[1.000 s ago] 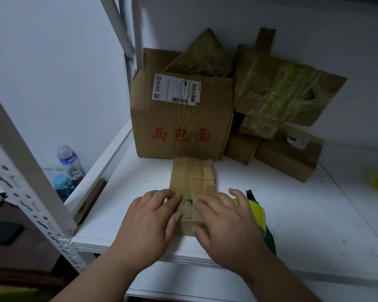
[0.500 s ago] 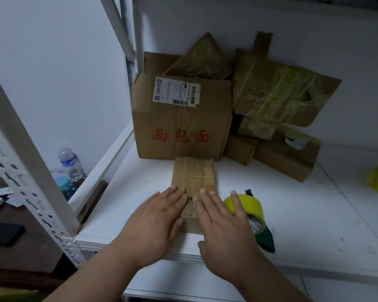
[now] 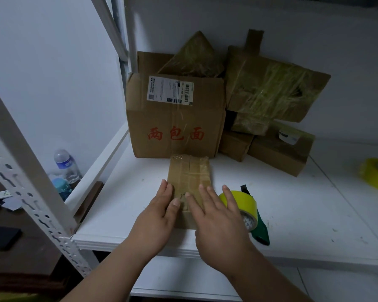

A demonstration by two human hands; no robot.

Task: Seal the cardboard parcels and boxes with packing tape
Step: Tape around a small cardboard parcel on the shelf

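Note:
A small flat cardboard parcel point(image 3: 189, 174), wrapped in clear tape, lies on the white shelf point(image 3: 292, 214) near its front edge. My left hand point(image 3: 159, 212) rests flat on the parcel's near left part with straight fingers. My right hand point(image 3: 214, 216) lies flat on its near right part, fingers spread. A yellow tape roll on a green dispenser point(image 3: 247, 211) sits just right of my right hand, partly hidden by it.
A large box with red characters and a shipping label point(image 3: 175, 118) stands behind the parcel. Taped parcels point(image 3: 271, 94) pile up at the back right. A second yellow tape roll point(image 3: 375, 175) lies far right. A white shelf post point(image 3: 31, 182) and bottles point(image 3: 64, 166) are left.
Both hands slid forward along the parcel's top and their fingers straightened out flat. The tape roll beside my right hand came into clearer view.

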